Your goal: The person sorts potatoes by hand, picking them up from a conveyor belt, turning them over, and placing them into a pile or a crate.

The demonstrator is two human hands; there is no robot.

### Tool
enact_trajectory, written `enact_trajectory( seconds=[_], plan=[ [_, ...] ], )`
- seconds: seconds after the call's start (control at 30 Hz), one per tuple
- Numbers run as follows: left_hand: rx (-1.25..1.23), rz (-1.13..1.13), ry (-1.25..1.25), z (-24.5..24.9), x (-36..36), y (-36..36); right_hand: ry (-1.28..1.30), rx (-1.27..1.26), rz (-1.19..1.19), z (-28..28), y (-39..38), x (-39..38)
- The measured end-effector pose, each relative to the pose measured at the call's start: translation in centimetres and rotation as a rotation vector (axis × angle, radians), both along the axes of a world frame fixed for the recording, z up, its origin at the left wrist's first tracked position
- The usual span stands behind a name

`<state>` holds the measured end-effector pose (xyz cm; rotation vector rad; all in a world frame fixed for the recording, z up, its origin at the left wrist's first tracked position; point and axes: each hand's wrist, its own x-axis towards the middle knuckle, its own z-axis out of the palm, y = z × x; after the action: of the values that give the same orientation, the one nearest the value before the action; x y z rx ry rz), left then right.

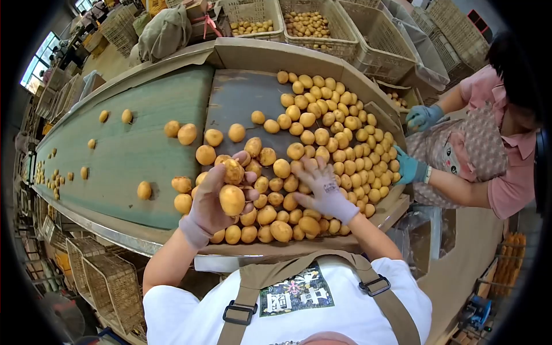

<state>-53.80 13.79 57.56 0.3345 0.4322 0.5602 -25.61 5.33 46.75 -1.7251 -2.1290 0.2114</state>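
My left hand (206, 198), in a pale glove with bare-looking fingertips, is closed around two round yellow fruits, a smooth one (232, 200) in front and a brown-marked one (233, 171) behind it. It is raised over the sorting table's near side. To its right, my right hand (323, 187), in the same kind of glove, lies palm down with fingers spread on the pile of yellow fruit (359, 150). The fruit crowds the right end of the table, mostly in one layer.
A green conveyor belt (132, 155) with scattered fruit meets a grey plate (244, 95). A cardboard-lined rim (282, 53) surrounds the table. Beyond it stand plastic crates (379, 49), some holding fruit. At the right end, a co-worker in blue gloves (409, 167) reaches to the pile's edge.
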Motion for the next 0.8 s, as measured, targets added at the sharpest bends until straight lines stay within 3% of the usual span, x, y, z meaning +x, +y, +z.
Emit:
enact_trajectory(
  seconds=[0.07, 0.1, 0.17, 0.2, 0.23, 0.27, 0.33, 0.4, 0.5, 0.6, 0.67, 0.77, 0.8],
  plan=[
    [-0.070, 0.020, 0.089, 0.6, 0.8, -0.5, 0.209, -0.087, 0.181, 1.0, 1.0, 2.6],
    [-0.072, 0.039, 0.183, 1.1, 1.3, -0.6, 0.606, -0.149, 0.086, 1.1, 1.8, 3.7],
    [-0.105, 0.051, 0.193, 1.5, 0.3, -0.4, 0.644, -0.242, -0.252, 4.1, 4.4, 6.0],
    [-0.117, 0.063, 0.194, 0.7, 0.3, -0.2, 0.529, -0.042, -0.374, 3.4, 5.6, 7.6],
    [-0.099, 0.075, 0.147, -0.1, -0.1, -0.1, 0.506, -0.098, -0.483, 4.2, 6.4, 8.9],
    [-0.130, 0.143, 0.167, 0.0, 0.1, -0.2, 0.374, 0.217, -0.368, 2.0, 7.5, 10.8],
    [-0.066, 0.190, 0.104, -0.1, 0.2, 0.2, 0.855, 0.044, -0.324, 4.4, 7.1, 8.3],
    [-0.119, 0.228, 0.037, 0.0, -0.4, 0.7, 1.024, -0.252, -0.178, 8.0, 5.6, 3.8],
    [-0.027, 0.234, 0.065, -0.6, -0.2, 0.7, 1.094, -0.525, 0.168, 8.9, 3.7, -2.9],
    [-0.120, 0.175, -0.107, -1.5, -0.4, 0.6, 0.813, -0.056, 0.338, 7.2, 4.2, -7.3],
    [-0.082, 0.194, -0.098, -0.5, -0.6, 0.8, 0.949, -0.023, 0.325, 7.4, 6.1, -7.4],
    [-0.050, 0.244, 0.005, -0.4, -2.1, 1.7, 0.715, 0.552, 0.630, 16.6, 7.5, -7.9],
    [0.215, 0.315, 0.217, -0.4, -1.6, 0.9, 0.768, 0.562, 0.741, 18.9, 8.4, -8.6]
  ],
)
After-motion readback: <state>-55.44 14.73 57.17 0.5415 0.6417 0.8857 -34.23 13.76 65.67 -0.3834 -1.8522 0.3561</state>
